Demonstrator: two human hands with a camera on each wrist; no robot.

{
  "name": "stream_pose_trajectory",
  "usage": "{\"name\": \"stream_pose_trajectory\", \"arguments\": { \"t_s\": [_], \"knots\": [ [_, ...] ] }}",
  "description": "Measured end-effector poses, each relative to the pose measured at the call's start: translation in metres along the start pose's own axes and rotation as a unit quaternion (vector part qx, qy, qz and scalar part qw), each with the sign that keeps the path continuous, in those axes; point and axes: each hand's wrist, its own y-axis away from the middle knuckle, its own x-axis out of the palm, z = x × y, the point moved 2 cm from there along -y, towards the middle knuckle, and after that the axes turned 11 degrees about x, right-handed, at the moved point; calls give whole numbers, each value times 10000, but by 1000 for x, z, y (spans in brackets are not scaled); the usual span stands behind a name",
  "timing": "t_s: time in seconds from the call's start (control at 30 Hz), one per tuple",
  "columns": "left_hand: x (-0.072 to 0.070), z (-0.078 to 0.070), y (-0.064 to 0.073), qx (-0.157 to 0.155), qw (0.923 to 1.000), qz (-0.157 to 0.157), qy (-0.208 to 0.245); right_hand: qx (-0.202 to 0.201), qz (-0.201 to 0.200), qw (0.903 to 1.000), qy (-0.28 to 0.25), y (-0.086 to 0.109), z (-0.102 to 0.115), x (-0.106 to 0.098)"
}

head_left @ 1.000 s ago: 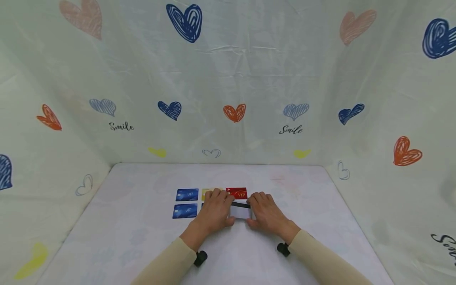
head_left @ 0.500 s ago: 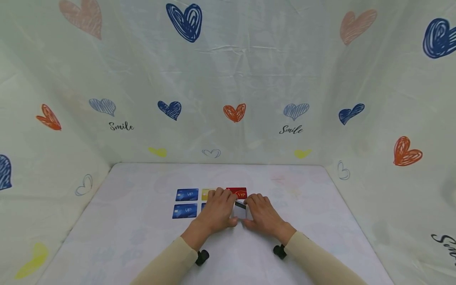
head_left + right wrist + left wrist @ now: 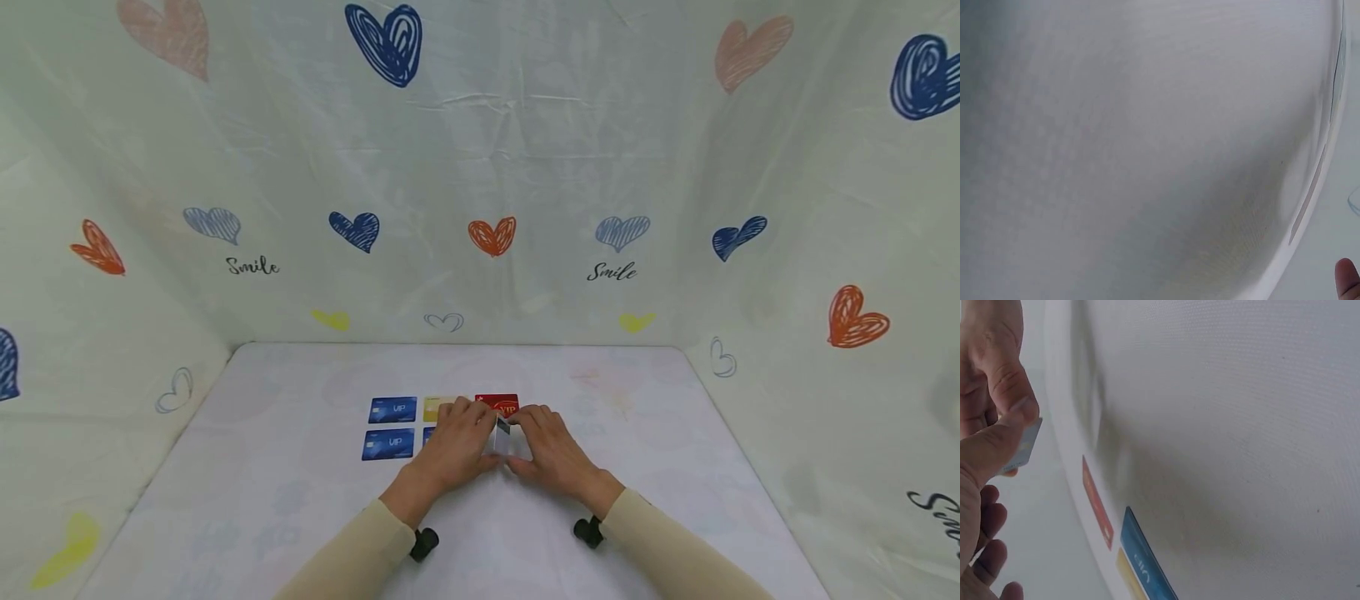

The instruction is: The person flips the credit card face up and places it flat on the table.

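Observation:
A pale plastic card (image 3: pixel 502 440) with a dark stripe near its far end stands between my two hands over the table. My left hand (image 3: pixel 456 442) grips its left side, and my right hand (image 3: pixel 553 450) its right. In the left wrist view, both thumbs meet at a corner of the card (image 3: pixel 1027 445), while the other left fingers (image 3: pixel 991 519) stay loosely bent. Just beyond the hands lies a red VIP card (image 3: pixel 498 403), partly covered by them. The left hand hides part of a yellow card (image 3: pixel 435 408) and most of a blue one (image 3: pixel 427 434).
Two blue VIP cards (image 3: pixel 393 409) lie in a column at the left of the rows. They rest on a white table (image 3: pixel 300 500), enclosed by a pale curtain (image 3: pixel 420 167) printed with hearts. Black wrist cameras (image 3: pixel 425 544) hang under both forearms.
My right hand has moved a little left, closer to the left hand. Between them the held card has turned, and its visible part has become narrower, with the stripe now slanting.

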Motion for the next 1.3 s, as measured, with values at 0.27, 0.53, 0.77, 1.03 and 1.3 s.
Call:
{"name": "stream_pose_trajectory", "arguments": {
  "t_s": [0.27, 0.53, 0.77, 1.03, 1.3],
  "knots": [
    [-2, -3, 0, 169, 9998, -81, 96, -24, 165, 9996, -226, 2, 2, -4],
    [-1, -5, 1, 65, 9997, -39, 220, -43, 76, 9999, 80, 4, 3, -5],
    [2, -7, 0, -78, 9995, -45, 318, -156, -131, 9995, 226, 3, 1, -5],
    [5, -3, 0, -286, 9989, -43, 374, -436, -502, 9962, 563, 3, -1, -8],
    [7, -2, 0, -381, 9992, -37, 116, -549, -715, 9905, 1037, 2, -2, -13]
  ]
}}
